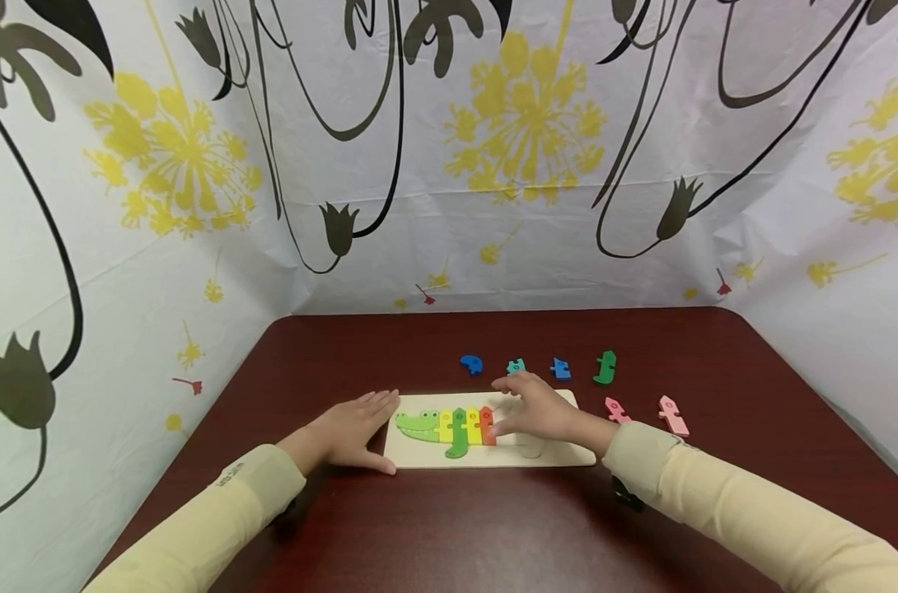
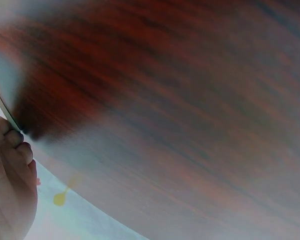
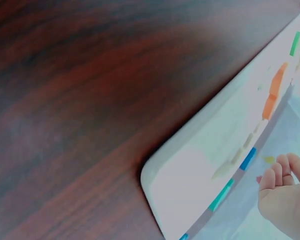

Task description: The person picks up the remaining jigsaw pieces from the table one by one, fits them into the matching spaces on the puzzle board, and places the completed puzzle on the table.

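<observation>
A pale wooden crocodile puzzle board (image 1: 419,459) lies flat on the table. Set in it are a light green head piece (image 1: 416,427), two yellow pieces (image 1: 474,426), a green leg piece (image 1: 458,436) and an orange piece (image 1: 487,424). My left hand (image 1: 348,430) rests at the board's left end, fingers extended; only part of that hand (image 2: 12,175) shows in the left wrist view. Over the board, just right of the orange piece, hovers my right hand (image 1: 541,412) with loosely bent fingers. In the right wrist view this hand (image 3: 287,195) appears to hold nothing.
Behind the board lie a curved blue piece (image 1: 472,364), a teal piece (image 1: 516,365), another blue piece (image 1: 561,369) and a green leg piece (image 1: 605,367). Two pink pieces (image 1: 673,415) lie right of it, near my right forearm. Patterned white cloth (image 1: 523,272) surrounds the dark red table (image 1: 390,527).
</observation>
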Motion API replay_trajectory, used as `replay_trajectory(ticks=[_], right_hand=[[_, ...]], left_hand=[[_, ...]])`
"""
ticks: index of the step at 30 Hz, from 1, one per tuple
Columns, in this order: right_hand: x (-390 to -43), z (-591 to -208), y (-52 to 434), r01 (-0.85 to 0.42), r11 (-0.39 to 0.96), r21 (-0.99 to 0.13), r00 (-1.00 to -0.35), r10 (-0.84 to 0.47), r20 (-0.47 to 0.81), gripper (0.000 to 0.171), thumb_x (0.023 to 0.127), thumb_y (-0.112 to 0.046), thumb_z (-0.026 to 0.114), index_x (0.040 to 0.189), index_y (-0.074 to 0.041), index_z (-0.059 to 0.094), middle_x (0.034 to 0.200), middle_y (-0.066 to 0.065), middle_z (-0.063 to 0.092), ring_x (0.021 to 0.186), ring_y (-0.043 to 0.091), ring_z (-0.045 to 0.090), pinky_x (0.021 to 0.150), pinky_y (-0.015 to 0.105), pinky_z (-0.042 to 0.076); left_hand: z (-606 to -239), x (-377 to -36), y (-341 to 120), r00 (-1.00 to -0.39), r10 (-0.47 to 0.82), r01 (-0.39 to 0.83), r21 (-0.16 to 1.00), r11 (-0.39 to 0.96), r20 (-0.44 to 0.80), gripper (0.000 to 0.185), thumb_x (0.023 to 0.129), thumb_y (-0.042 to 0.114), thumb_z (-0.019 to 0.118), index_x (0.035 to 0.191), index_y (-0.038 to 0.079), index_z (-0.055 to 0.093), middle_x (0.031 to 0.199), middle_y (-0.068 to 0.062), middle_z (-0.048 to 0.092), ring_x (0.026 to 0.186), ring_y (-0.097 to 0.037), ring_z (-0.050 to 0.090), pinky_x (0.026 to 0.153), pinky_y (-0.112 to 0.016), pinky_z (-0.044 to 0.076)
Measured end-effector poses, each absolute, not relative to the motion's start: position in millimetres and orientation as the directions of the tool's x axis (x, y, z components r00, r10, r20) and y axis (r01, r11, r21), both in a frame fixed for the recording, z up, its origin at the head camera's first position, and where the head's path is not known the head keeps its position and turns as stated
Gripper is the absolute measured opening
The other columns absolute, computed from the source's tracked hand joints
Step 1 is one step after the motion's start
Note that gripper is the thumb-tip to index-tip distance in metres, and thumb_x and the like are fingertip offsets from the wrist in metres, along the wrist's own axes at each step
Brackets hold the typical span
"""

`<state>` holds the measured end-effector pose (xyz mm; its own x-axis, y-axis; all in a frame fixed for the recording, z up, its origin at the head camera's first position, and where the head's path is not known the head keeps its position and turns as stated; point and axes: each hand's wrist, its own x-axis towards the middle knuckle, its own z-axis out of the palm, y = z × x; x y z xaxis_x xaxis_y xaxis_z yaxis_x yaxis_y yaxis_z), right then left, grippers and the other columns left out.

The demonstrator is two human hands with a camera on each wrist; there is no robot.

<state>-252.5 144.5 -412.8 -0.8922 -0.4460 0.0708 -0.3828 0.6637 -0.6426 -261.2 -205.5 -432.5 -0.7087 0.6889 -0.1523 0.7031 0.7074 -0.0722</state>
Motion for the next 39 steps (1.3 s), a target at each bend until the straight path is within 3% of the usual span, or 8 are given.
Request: replay_trajectory(ticks=[7, 15, 24, 32, 39], right_hand=[[-253, -402, 161, -0.425, 0.624, -0.656, -0.874, -0.472, 0.117, 0.074, 0.078, -0.034, 0.083, 0.137, 0.0, 0.053, 0.126, 0.016, 0.054, 0.112, 0.033, 0.05, 0.088, 0.046, 0.048], [-254, -397, 178, -0.448, 0.583, -0.678, -0.868, -0.467, 0.171, 0.075, 0.079, -0.032, 0.082, 0.139, 0.0, 0.05, 0.124, 0.017, 0.051, 0.114, 0.038, 0.047, 0.098, 0.053, 0.042], [-254, -392, 196, -0.434, 0.577, -0.692, -0.882, -0.428, 0.197, 0.077, 0.076, -0.034, 0.084, 0.138, -0.003, 0.051, 0.121, 0.01, 0.052, 0.113, 0.036, 0.048, 0.094, 0.054, 0.043], [-253, -385, 218, -0.412, 0.589, -0.695, -0.898, -0.39, 0.202, 0.078, 0.078, -0.038, 0.082, 0.14, -0.004, 0.048, 0.128, 0.013, 0.049, 0.114, 0.035, 0.048, 0.092, 0.051, 0.043], [-253, -382, 238, -0.407, 0.622, -0.669, -0.909, -0.349, 0.228, 0.076, 0.078, -0.036, 0.082, 0.138, -0.004, 0.05, 0.124, 0.012, 0.051, 0.111, 0.034, 0.047, 0.092, 0.053, 0.043]], left_hand=[[-431, -260, -205, -0.71, 0.686, 0.702, -0.074, 0.708, -0.159, 0.118, 0.076, 0.089, 0.035, 0.155, 0.003, 0.018, 0.16, -0.01, 0.017, 0.146, -0.023, 0.016, 0.116, -0.035, 0.018], [-429, -261, -205, -0.707, 0.69, 0.706, -0.087, 0.703, -0.157, 0.116, 0.077, 0.088, 0.035, 0.155, 0.003, 0.019, 0.16, -0.01, 0.018, 0.146, -0.023, 0.017, 0.117, -0.035, 0.018], [-430, -261, -205, -0.699, 0.698, 0.714, -0.083, 0.696, -0.158, 0.115, 0.078, 0.087, 0.037, 0.155, 0.003, 0.019, 0.16, -0.011, 0.018, 0.146, -0.024, 0.016, 0.117, -0.036, 0.018], [-430, -261, -206, -0.694, 0.704, 0.718, -0.073, 0.693, -0.149, 0.114, 0.078, 0.086, 0.038, 0.155, 0.003, 0.02, 0.16, -0.011, 0.018, 0.146, -0.024, 0.017, 0.116, -0.036, 0.019], [-431, -261, -206, -0.701, 0.698, 0.711, -0.067, 0.7, -0.15, 0.115, 0.078, 0.087, 0.038, 0.155, 0.003, 0.019, 0.16, -0.011, 0.018, 0.146, -0.023, 0.017, 0.116, -0.036, 0.019]])
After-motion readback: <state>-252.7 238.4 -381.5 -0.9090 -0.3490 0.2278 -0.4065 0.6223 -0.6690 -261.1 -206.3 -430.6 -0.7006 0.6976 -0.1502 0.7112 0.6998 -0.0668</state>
